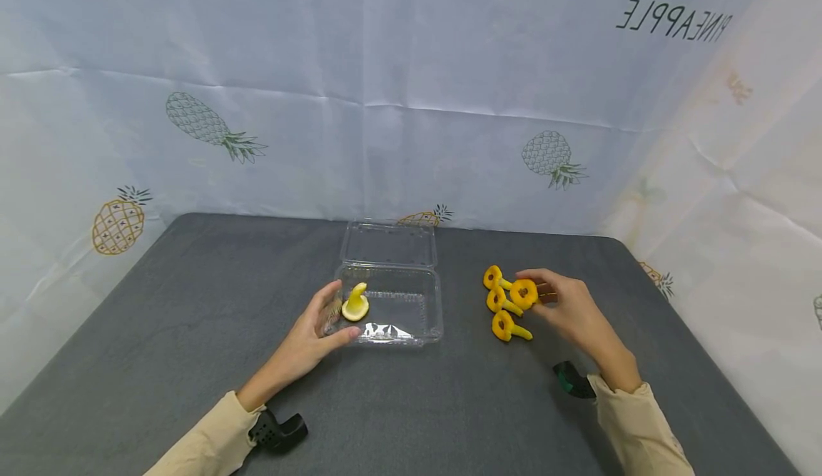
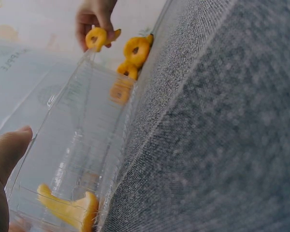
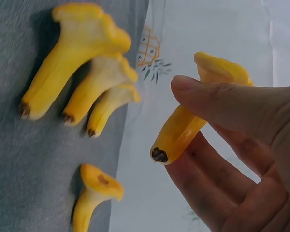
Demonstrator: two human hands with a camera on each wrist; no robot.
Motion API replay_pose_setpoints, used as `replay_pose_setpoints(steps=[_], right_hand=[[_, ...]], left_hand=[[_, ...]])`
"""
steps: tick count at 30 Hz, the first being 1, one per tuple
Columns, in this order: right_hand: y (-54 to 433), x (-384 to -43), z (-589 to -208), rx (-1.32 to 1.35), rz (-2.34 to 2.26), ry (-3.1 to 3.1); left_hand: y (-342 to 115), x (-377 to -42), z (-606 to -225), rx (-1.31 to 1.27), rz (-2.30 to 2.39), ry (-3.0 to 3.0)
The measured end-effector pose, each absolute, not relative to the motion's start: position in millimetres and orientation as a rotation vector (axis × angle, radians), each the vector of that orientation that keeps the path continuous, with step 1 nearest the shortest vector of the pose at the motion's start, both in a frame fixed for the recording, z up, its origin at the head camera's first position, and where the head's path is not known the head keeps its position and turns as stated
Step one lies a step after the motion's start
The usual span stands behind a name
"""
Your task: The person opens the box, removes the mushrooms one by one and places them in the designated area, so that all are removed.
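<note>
My left hand (image 1: 305,337) grips the left side of a clear plastic clamshell box (image 1: 407,312), its thumb near the front rim. Inside the box, by that hand, a yellow chanterelle mushroom (image 1: 354,306) stands with its cap down and stem up. Over on the right, my right hand (image 1: 571,310) pinches another chanterelle (image 3: 181,128) between thumb and fingers, raised off the table. Beside it, three more chanterelles (image 1: 504,326) lie close together on the table. The left wrist view shows some of them partly through the plastic wall.
The box's hinged lid (image 1: 388,245) lies folded back towards the rear. A dark grey tabletop (image 1: 212,283) carries everything. Behind and to the sides hangs a pale cloth (image 1: 398,48) printed with pineapples. Each forearm wears a black wrist device (image 1: 279,433).
</note>
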State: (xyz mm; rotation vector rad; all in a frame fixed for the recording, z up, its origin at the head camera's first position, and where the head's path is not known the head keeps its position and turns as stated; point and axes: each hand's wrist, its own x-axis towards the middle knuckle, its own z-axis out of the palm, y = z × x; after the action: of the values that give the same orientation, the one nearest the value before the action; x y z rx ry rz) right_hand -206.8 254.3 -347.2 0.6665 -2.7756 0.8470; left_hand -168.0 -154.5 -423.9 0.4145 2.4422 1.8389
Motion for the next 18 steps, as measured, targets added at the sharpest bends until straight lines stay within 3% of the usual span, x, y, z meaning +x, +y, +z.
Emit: replay_pose_setpoints(steps=[18], right_hand=[[279.6, -215.8, -361.2, 0.556, 0.875, -2.931]], left_hand=[[-156.7, -168.8, -426.2, 0.425, 1.832, 2.454]])
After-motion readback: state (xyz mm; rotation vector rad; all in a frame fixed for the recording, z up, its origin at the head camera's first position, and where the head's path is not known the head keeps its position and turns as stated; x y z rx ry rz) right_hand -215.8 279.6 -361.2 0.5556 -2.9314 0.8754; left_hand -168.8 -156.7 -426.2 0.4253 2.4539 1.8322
